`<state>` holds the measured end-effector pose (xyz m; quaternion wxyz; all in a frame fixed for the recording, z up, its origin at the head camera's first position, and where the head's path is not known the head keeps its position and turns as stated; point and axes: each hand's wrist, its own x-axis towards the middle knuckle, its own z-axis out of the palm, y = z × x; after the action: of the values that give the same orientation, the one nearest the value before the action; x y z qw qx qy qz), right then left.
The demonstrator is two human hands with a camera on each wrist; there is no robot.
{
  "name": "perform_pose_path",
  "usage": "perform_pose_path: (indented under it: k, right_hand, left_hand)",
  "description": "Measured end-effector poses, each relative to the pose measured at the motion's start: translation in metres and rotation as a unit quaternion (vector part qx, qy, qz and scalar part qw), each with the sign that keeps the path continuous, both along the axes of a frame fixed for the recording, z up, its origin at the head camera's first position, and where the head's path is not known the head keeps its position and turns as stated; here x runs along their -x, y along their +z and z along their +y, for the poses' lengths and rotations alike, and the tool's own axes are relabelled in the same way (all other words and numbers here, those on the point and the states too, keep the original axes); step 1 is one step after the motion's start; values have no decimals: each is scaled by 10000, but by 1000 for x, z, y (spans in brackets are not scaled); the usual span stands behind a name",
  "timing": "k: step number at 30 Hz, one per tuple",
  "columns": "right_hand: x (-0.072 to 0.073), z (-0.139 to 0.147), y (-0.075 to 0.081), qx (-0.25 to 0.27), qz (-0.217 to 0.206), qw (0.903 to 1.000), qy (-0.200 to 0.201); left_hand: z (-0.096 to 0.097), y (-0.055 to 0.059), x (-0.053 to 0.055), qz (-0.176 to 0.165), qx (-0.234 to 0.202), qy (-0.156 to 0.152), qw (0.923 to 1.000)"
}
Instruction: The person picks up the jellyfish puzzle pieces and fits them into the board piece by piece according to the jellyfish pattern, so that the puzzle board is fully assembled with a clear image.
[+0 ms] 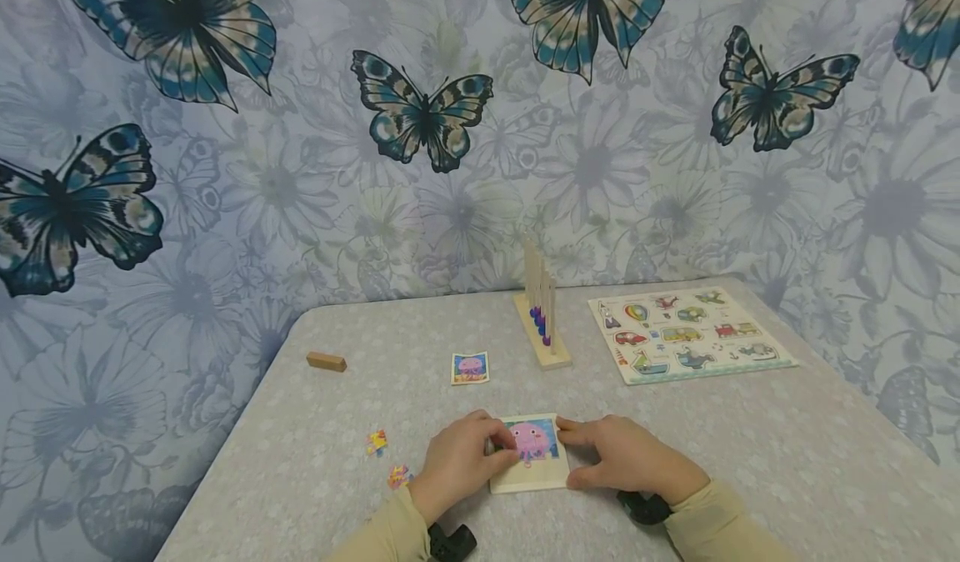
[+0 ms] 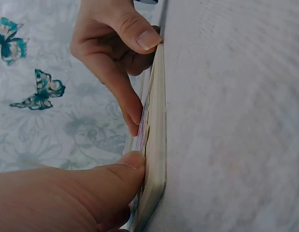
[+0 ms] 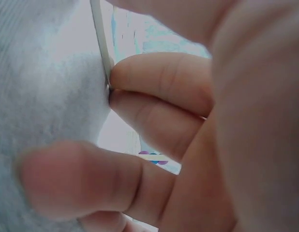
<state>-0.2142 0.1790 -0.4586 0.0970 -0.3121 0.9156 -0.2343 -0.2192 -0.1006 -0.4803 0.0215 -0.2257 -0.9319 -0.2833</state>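
Note:
A small wooden jigsaw board lies flat before me, with a partly assembled pink octopus picture in its upper part. My left hand is over the board's left side, thumb and index finger pinching a jigsaw piece at the picture's lower left; the fingers mostly hide that piece. In the left wrist view the left thumb touches the board's top. My right hand holds the board's right side, thumb at the near corner and fingers at the far one. Its fingertips meet the board's edge in the right wrist view.
Loose jigsaw pieces lie left of the left hand. Beyond the board is an octopus picture card. A wooden block lies far left, a peg stand with beads at the back, and a vehicle puzzle board at back right.

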Motion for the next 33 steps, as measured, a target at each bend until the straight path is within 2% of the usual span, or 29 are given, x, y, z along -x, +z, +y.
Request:
perform_pose_path:
  k: [10, 15, 18, 21, 25, 29, 33]
  right_hand:
    - [-2, 1, -1, 21, -14, 10000, -10]
    - [-3, 1, -1, 14, -35, 10000, -27]
    - [-2, 0, -1, 14, -77, 10000, -34]
    - [-1, -1, -2, -33, -77, 10000, -27]
    - [1, -3, -4, -100, -90, 9999, -35]
    - [1, -3, -4, -58, -125, 9999, -31]
    - [2, -1, -2, -41, -160, 9999, -48]
  left_hand:
    - [0, -1, -2, -53, -86, 47, 9999]
    - [-4, 2, -4, -396, -501, 83, 9979]
    - [-14, 12, -5, -689, -839, 125, 9940]
    - [-31, 25, -6, -772, -1092, 380, 9903]
    - [-58, 39, -10, -683, -1218, 985, 9853]
    - [-82, 41, -21, -813, -1100, 1513, 9790]
    - [-97, 35, -35, -936, -1034, 1677, 9759]
